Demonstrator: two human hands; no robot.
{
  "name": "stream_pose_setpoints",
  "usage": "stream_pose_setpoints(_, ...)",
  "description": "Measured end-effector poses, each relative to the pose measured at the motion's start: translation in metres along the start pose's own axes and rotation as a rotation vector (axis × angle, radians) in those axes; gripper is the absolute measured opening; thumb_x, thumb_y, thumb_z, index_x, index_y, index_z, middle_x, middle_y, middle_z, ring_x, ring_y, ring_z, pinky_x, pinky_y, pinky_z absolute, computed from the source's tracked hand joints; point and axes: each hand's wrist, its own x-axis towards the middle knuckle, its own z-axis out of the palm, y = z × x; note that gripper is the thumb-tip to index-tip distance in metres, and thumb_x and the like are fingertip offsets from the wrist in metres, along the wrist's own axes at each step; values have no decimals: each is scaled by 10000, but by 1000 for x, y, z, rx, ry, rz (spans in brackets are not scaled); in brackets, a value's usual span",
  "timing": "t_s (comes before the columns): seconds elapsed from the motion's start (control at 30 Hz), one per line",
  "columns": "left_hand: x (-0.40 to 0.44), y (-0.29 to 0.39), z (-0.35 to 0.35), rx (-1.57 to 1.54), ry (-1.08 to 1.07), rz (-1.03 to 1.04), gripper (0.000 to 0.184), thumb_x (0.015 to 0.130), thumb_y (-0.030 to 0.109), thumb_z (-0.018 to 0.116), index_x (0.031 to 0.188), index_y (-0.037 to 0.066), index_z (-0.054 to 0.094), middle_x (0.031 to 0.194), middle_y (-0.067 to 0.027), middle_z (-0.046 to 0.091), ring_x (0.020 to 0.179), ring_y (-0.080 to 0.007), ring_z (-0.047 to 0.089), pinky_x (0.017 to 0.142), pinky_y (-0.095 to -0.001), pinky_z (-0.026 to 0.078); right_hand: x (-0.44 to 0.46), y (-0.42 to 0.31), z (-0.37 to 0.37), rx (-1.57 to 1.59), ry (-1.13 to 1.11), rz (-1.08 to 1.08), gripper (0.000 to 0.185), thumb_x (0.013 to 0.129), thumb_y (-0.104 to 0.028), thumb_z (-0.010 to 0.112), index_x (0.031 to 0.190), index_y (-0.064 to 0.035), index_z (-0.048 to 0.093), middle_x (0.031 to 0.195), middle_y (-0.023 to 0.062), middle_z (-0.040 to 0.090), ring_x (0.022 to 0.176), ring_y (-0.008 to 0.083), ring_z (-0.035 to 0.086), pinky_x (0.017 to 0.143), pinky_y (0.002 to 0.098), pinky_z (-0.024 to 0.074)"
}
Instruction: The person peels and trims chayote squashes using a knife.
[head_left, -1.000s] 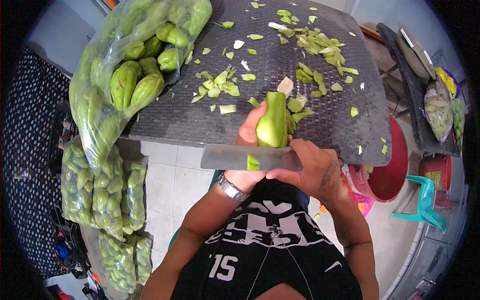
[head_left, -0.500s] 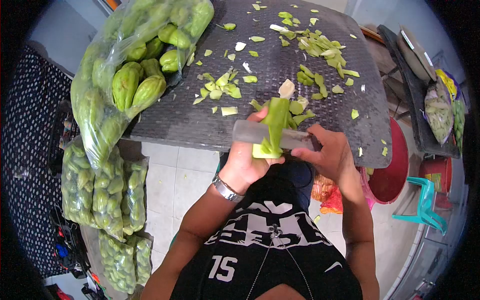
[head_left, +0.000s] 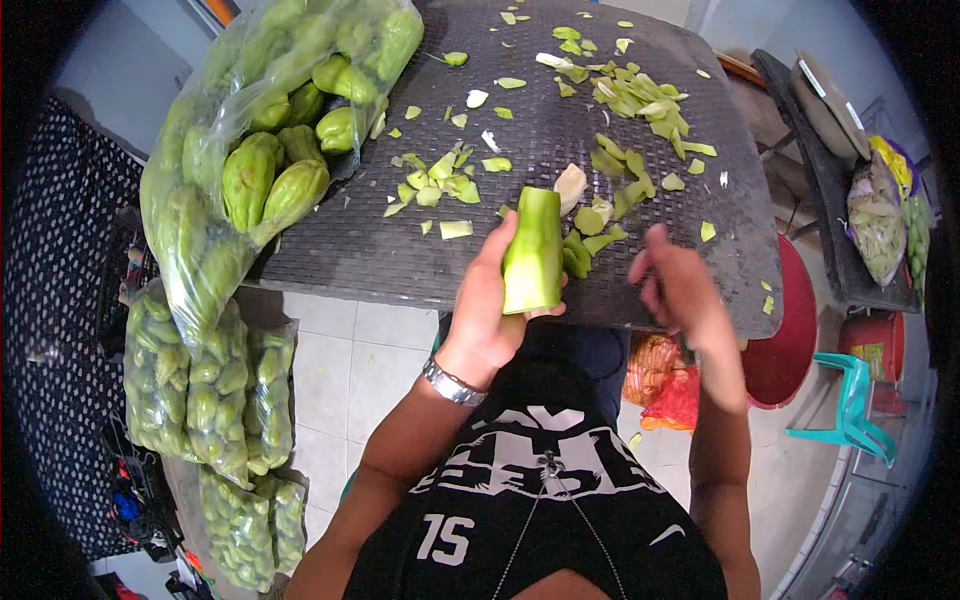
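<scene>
My left hand (head_left: 487,305), with a metal watch at its wrist, is closed around a pale green, peeled chayote (head_left: 533,250) whose ends are cut flat. It holds the chayote tilted over the table's near edge. To its right, my right hand (head_left: 680,285) is smeared by motion above the table edge, and whether its fingers grip anything does not show clearly. The knife's blade is not visible now. Just beyond the chayote, a whitish cut piece (head_left: 571,187) and green peelings (head_left: 590,240) lie on the dark woven-pattern table (head_left: 350,250).
A clear plastic bag of whole chayotes (head_left: 190,200) lies at the table's left. More filled bags (head_left: 185,380) are below it. Peel scraps (head_left: 645,100) are scattered at the back. A red tub (head_left: 785,350), an orange mesh sack (head_left: 660,380) and a teal stool (head_left: 845,410) stand at right.
The wide knife blade has come away from the chayote and out of sight. My right hand has moved right, away from my left hand, which still holds the chayote.
</scene>
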Motion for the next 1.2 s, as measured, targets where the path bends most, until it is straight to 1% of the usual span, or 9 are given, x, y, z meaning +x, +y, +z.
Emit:
stream_pose_setpoints(0.07,3,-7,0,22,31,96,508,1051,527,526,1283,89,637,1114,-112,710,893,-228,711,731,-399,596,-24,-2,36,-252,125,-526,456,955,-427,736,895,12,630,739,207,680,660,363,709,631,439,549)
stream_pose_setpoints(0.2,1,-16,2,1,56,218,557,1015,549,601,1275,57,639,1113,-91,708,987,-210,703,899,-387,572,-44,-15,58,-494,161,-829,550,906,-556,741,893,-28,587,747,183,671,656,403,700,570,465,538)
stream_pose_setpoints(0.43,-3,-20,2,-12,28,260,541,1031,521,593,1298,52,633,1136,-105,712,1021,-228,710,915,-400,575,-42,-17,56,-528,229,-856,558,863,-527,795,918,-7,599,721,171,606,662,397,672,583,417,508)
stream_pose_setpoints(0.63,-10,-23,-1,16,19,226,525,1047,489,578,1351,62,601,1167,-112,708,1050,-244,708,896,-427,587,-35,-13,47,-551,251,-894,570,849,-581,777,914,-42,605,740,155,659,661,377,703,573,457,543)
stream_pose_setpoints(0.93,-21,-8,3,69,-53,39,527,1062,524,486,1291,62,595,1040,-115,693,806,-272,715,572,-407,588,-4,-4,19,-658,422,-696,593,857,-592,767,925,-25,607,774,205,696,747,400,720,604,475,550)
stream_pose_setpoints(0.97,-21,-7,3,69,-56,3,543,1059,535,482,1299,61,593,1060,-117,693,800,-287,714,563,-412,594,12,5,9,-611,445,-658,624,933,-621,675,906,0,617,676,163,638,593,327,674,514,376,488)
stream_pose_setpoints(1.07,-25,-1,8,-61,-60,-65,547,1048,535,512,1295,56,601,1011,-104,683,779,-283,709,548,-396,586,49,7,-32,-33,58,55,726,983,-729,498,883,-20,617,572,92,560,369,210,519,356,320,383)
stream_pose_setpoints(1.17,-21,3,10,-119,-57,-73,564,1040,547,528,1302,54,607,1012,-99,685,830,-278,710,660,-411,604,48,12,-52,753,-538,45,833,980,-818,328,969,-37,618,549,6,489,315,82,351,302,273,263)
stream_pose_setpoints(1.2,-17,2,9,-144,-65,-62,562,1045,541,521,1311,52,603,1034,-101,688,881,-284,710,722,-426,602,42,7,-48,761,-514,48,844,980,-821,307,971,-36,618,549,9,490,308,82,342,299,274,264)
